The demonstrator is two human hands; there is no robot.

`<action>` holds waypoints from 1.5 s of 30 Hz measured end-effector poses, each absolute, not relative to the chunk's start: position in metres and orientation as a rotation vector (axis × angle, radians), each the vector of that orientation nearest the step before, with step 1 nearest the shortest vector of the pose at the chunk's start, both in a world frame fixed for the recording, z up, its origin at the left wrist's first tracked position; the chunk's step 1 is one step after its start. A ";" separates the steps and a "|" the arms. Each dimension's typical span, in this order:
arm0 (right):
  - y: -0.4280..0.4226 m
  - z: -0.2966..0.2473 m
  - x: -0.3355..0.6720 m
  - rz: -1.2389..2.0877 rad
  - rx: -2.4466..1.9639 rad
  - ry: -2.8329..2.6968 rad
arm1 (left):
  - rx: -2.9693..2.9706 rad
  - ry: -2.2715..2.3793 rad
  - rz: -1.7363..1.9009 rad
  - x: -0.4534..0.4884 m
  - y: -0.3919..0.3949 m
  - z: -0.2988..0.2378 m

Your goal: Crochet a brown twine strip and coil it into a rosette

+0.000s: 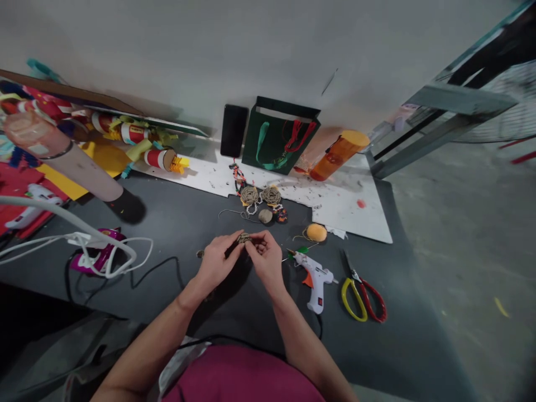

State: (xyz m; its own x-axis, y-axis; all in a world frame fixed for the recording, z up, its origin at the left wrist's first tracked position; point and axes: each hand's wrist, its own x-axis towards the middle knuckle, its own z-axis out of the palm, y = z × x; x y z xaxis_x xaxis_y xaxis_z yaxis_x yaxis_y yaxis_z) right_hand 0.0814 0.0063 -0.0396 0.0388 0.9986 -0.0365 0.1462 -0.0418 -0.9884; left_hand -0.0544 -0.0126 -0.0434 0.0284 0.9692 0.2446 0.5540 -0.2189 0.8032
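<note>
My left hand [215, 262] and my right hand [266, 258] meet above the dark tabletop [167, 192], pinching a small coil of jute cord [243, 238] between their fingertips. Just beyond them lie two finished jute coils [249, 195] [271, 195] with beaded strands, and a small round stone [265, 216]. To the right of my right hand rests a white and orange glue gun [315, 277]. A small brown scrap [200, 254] lies beside my left hand.
An orange ball [316, 232] and scissors with yellow and red handles [360, 296] lie to the right. Farther back are a white board [347, 206], a green gift bag [278, 137], a black phone [234, 130] and an orange bottle [339, 156]. White cables [84, 240] and craft rolls crowd the left.
</note>
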 end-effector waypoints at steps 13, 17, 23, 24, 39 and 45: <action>0.004 -0.035 0.081 1.017 -1.337 -1.588 | 1.296 1.450 1.093 -0.057 -0.008 -0.030; 0.003 -0.035 0.080 0.981 -1.336 -1.601 | 1.143 1.421 1.121 -0.058 -0.006 -0.033; 0.000 -0.034 0.080 0.967 -1.315 -1.620 | 0.956 1.337 1.117 -0.060 -0.004 -0.036; 0.000 -0.034 0.079 0.967 -1.313 -1.621 | 0.956 1.347 1.113 -0.061 -0.003 -0.036; 0.002 -0.036 0.077 1.194 -1.375 -1.244 | 1.429 1.496 1.197 -0.054 -0.011 -0.031; 0.003 -0.036 0.077 1.199 -1.403 -1.181 | 1.414 1.504 1.165 -0.053 -0.013 -0.032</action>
